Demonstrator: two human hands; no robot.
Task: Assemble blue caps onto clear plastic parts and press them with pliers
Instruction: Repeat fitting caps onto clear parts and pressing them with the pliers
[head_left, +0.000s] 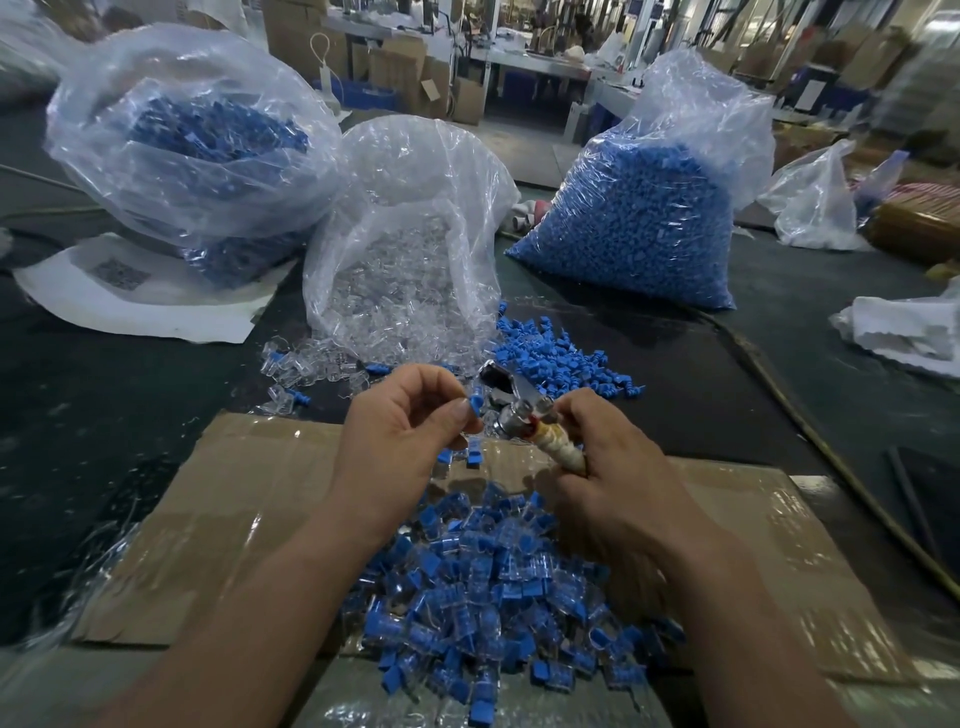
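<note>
My left hand (410, 415) pinches a small clear part with a blue cap (475, 404) between thumb and fingers, close to the jaws of the pliers (506, 395). My right hand (597, 462) grips the pliers by their tape-wrapped handle, metal jaws pointing up and left. Below both hands a heap of assembled blue-and-clear pieces (493, 587) lies on flattened cardboard (218, 519). Loose blue caps (561, 358) and loose clear parts (306, 364) lie just beyond the hands.
Behind stand an open bag of clear parts (405, 249), a full bag of blue caps (639, 228) at right, and another bag with blue pieces (192, 145) at left. A cable (810, 431) runs along the dark table at right.
</note>
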